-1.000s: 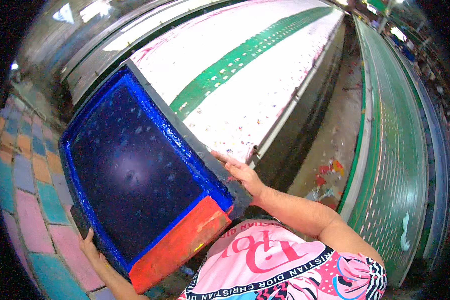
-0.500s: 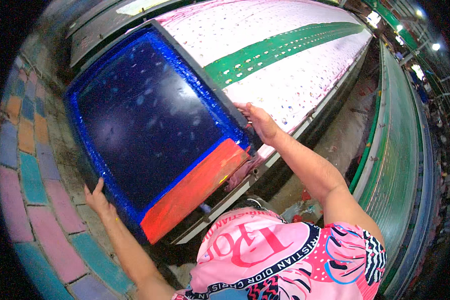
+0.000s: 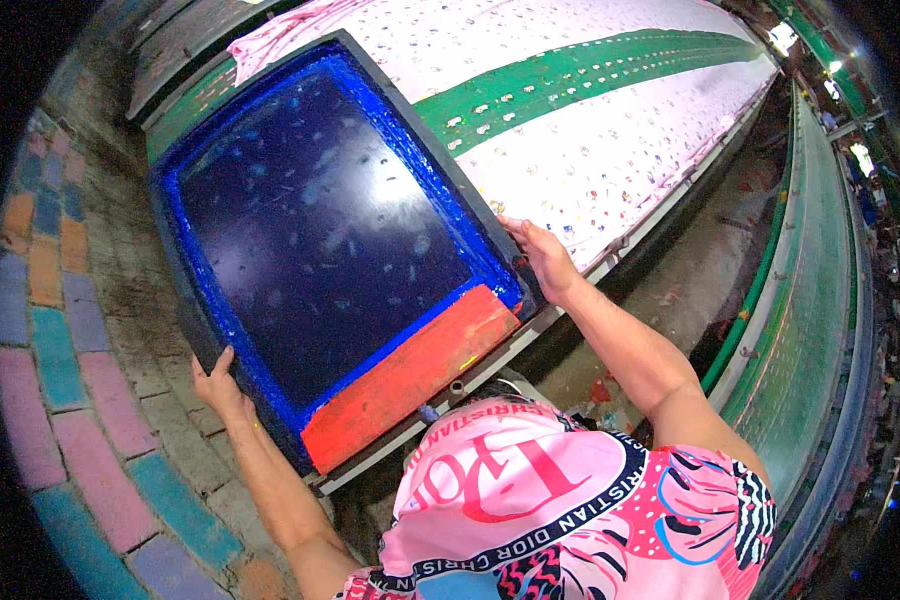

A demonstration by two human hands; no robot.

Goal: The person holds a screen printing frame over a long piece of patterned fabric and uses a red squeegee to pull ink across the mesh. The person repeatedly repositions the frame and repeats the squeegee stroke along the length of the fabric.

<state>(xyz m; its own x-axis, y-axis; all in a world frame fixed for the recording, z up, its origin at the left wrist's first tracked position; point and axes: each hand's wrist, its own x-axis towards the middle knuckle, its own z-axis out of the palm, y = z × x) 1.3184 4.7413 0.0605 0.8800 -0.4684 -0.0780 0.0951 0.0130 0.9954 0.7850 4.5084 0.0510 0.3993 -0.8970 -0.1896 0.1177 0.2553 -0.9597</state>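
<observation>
– What surfaces do we see in the middle of the frame?
– We see a dark panel (image 3: 320, 230), smooth and glossy, inside a blue border (image 3: 499, 284) which looks shiny but rough. The red strip (image 3: 410, 380) below it looks matt and scuffed.
– And at the upper right?
– There we see printed cloth (image 3: 590, 170). At the lower left, the paving blocks (image 3: 100, 470) look matt and rough.
</observation>
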